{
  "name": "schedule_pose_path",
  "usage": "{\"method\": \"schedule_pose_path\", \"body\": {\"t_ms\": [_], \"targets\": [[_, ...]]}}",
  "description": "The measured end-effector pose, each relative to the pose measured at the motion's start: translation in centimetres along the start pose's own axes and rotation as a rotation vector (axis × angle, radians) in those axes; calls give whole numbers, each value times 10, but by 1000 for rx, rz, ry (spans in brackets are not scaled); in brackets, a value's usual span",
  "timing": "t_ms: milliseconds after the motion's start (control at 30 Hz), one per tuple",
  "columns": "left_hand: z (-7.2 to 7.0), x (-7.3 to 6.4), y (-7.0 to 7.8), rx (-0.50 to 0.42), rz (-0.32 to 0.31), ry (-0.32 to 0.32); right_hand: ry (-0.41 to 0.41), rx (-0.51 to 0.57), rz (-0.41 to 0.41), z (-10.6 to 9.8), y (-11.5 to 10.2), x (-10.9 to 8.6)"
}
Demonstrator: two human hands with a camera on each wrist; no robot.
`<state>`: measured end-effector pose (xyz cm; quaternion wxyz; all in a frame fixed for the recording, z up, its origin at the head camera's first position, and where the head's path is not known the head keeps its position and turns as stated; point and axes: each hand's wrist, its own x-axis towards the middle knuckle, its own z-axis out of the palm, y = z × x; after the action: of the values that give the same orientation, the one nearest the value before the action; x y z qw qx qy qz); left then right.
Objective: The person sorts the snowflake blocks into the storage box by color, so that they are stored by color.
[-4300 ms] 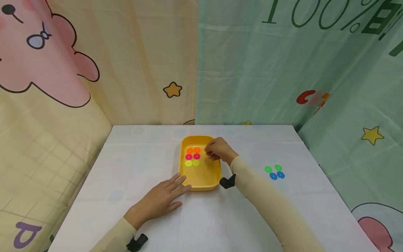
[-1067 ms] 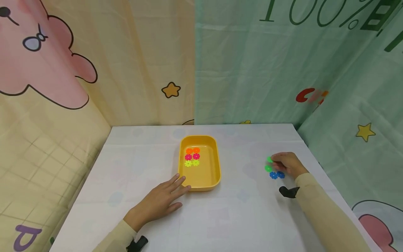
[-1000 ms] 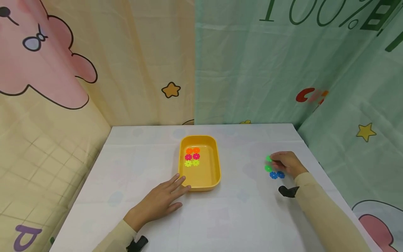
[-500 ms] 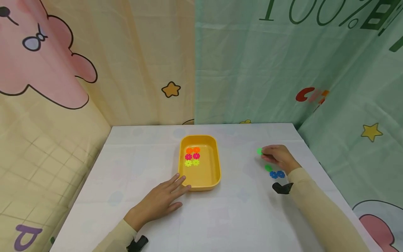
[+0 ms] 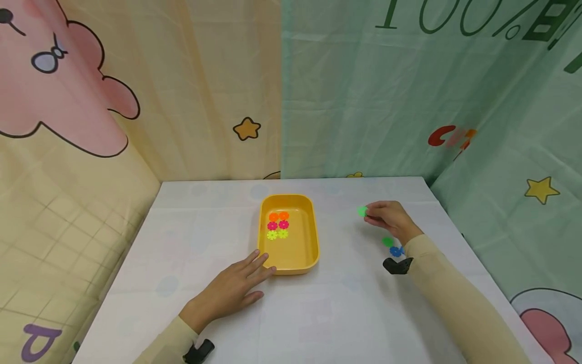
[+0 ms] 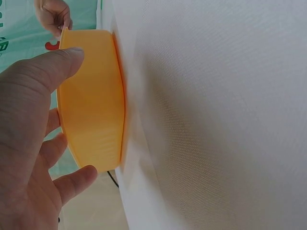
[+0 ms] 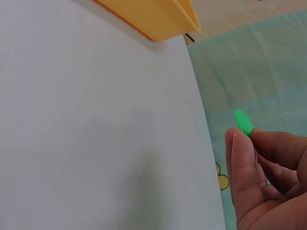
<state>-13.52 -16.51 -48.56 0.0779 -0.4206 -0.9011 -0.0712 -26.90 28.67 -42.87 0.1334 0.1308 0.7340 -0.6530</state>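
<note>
One green piece (image 5: pixel 361 211), right of yellow tray (image 5: pixel 297 255), pinched in right hand (image 5: pixel 391 217); left hand (image 5: pixel 231 289), spread wide, at tray's near-left corner.

You've got 1 yellow tray (image 5: pixel 297 258) on 1 table (image 5: pixel 318 318). In it you have 6: 2 orange pieces (image 5: pixel 273 217), 2 pink pieces (image 5: pixel 272 226), 2 lime pieces (image 5: pixel 272 235). Greens, 2: 1 held green piece (image 5: pixel 362 211) in your right hand (image 5: pixel 390 218), 1 loose green piece (image 5: pixel 387 241) on the table. Blue piece (image 5: pixel 395 252): at least 1; your right sleeve (image 5: pixel 459 298) blocks an exact count. Black wrist brackets (image 5: pixel 198 352): 2.
</note>
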Motion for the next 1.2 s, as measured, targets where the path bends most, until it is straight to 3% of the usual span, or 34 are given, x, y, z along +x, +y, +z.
{"method": "schedule_pose_path", "body": {"t_ms": [633, 900, 1200], "targets": [[0, 0, 0, -10, -22, -30, -77, 45, -78, 50, -35, -1], [0, -1, 0, -19, -15, -19, -45, 17, -45, 83, -46, 1], [-1, -1, 0, -30, -24, -38, -88, 11, -54, 112, -48, 3]]}}
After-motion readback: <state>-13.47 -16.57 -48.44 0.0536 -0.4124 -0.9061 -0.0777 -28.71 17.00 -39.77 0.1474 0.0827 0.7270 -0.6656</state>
